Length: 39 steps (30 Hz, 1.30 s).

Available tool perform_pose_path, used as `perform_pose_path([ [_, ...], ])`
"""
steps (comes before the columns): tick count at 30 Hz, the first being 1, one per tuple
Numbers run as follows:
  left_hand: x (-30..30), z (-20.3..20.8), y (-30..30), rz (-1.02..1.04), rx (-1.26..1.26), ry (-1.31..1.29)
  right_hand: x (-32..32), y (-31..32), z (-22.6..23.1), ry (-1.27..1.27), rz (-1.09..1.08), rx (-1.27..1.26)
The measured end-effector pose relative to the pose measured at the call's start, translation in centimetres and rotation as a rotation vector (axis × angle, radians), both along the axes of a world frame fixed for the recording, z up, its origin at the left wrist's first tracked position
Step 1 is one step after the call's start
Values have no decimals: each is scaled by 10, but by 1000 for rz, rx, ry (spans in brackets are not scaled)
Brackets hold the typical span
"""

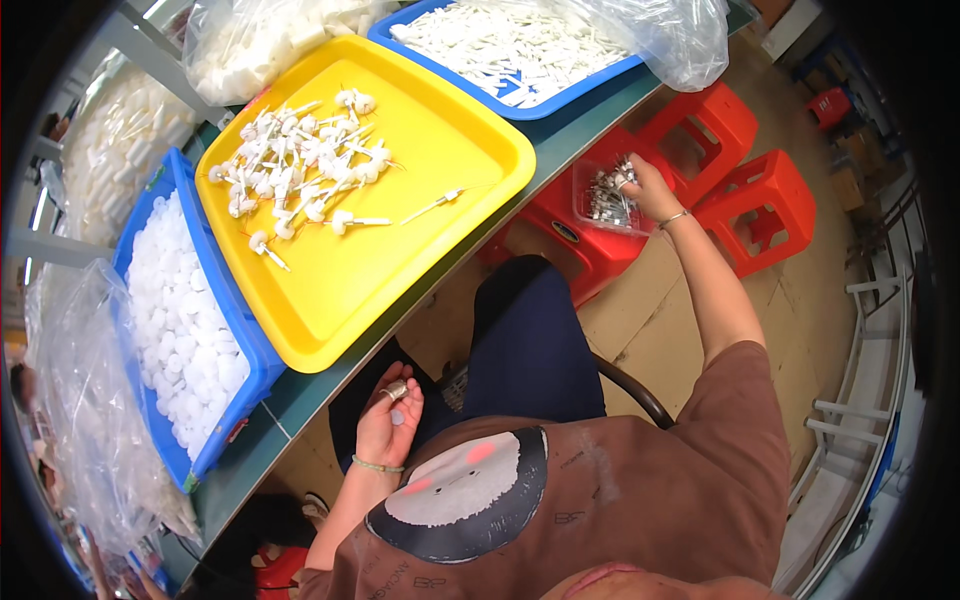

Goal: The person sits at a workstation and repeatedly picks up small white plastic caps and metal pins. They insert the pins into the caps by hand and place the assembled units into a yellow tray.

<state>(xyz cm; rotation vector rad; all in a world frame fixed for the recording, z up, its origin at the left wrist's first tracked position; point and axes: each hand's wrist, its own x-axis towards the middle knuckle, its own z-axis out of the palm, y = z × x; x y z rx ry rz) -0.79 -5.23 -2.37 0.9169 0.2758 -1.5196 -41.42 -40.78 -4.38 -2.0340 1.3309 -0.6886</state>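
Nearest the camera, the left hand (388, 425) rests over the lap, fingers curled around a small white cap (397, 417): light, rigid plastic, likely slick, best pinched by its rim. The right hand (648, 190) reaches into a clear tub (603, 200) of thin metal-tipped pins on a red stool (590, 245), fingers closing on some; these want a fingertip pinch mid-shaft.

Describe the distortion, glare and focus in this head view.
Head view: strong fisheye bend, table edge curves, black vignette at the corners; glare on the plastic bags; yellow tray is sharp; right hand and left hand slightly soft.
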Motion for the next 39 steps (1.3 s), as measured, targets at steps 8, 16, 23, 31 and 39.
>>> perform_pose_path([
  [8,-1,-5,-2,-1,-22,48,-25,-14,-9,-383,-173,18],
  [16,-1,-7,-3,3,-5,52,-44,-21,-15,-711,-270,221],
  [23,-5,-6,-6,-10,23,55,-57,-14,-13,-836,-343,349],
  [31,-3,-6,-4,5,25,77,-53,-10,10,-1146,-377,344],
  [39,2,-6,2,-2,-11,141,-50,8,34,-1381,-167,365],
])
